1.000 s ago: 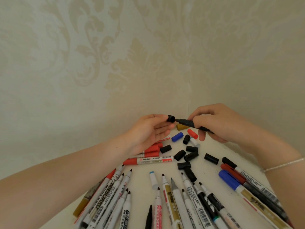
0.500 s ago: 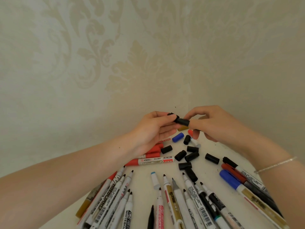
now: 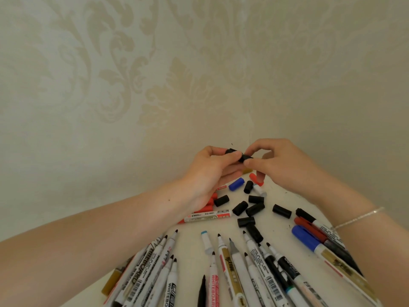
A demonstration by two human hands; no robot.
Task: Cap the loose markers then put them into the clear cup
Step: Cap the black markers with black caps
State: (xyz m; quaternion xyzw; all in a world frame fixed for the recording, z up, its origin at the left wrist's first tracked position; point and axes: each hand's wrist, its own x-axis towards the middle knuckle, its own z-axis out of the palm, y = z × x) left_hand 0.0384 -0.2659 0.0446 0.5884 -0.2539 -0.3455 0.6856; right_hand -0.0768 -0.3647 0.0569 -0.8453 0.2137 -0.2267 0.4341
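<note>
hands point(image 3: 239, 167) pinching black marker point(image 3: 238, 155), loose caps point(image 3: 250, 207)

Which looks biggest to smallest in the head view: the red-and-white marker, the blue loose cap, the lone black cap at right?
1. red-and-white marker
2. lone black cap
3. blue loose cap

The caps look close; the blue one lies farther away.

Both forearms reach forward and converge toward the middle, bare to the elbow. The left hand point(image 3: 212, 168) is raised with its palm turned toward the right, fingers curled and the thumb laid across the top, pinching. The right hand point(image 3: 273, 161) meets it knuckles-up, index finger and thumb curled into a pinch at the same spot, the other fingers bent downward. The fingertips of the two hands nearly touch. A thin bracelet point(image 3: 358, 218) circles the right wrist.
</note>
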